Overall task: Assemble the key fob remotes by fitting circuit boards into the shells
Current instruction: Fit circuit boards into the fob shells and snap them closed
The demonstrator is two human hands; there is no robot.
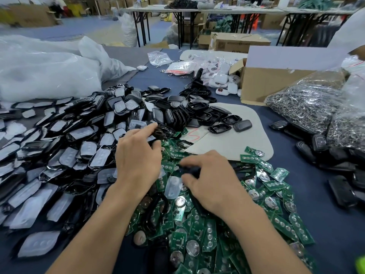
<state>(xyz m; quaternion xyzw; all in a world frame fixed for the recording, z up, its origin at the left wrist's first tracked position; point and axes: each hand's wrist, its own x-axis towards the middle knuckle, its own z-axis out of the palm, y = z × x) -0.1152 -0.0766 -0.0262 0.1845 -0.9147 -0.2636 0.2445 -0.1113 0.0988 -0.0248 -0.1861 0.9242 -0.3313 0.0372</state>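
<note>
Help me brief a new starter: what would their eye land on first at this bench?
First, the big heap of black shells with pale button pads on the left, and the pile of green circuit boards spilling front and centre. The hands meet between them: the left hand touches a black shell at the heap's edge, the right hand pinches a dark, blurred part over the boards. Clear bags of metal key rings sit far right.

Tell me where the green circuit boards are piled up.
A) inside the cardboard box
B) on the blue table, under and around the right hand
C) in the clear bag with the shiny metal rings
B: the green circuit boards lie in a loose heap on the blue table, spreading out beneath and around the right hand.
</note>
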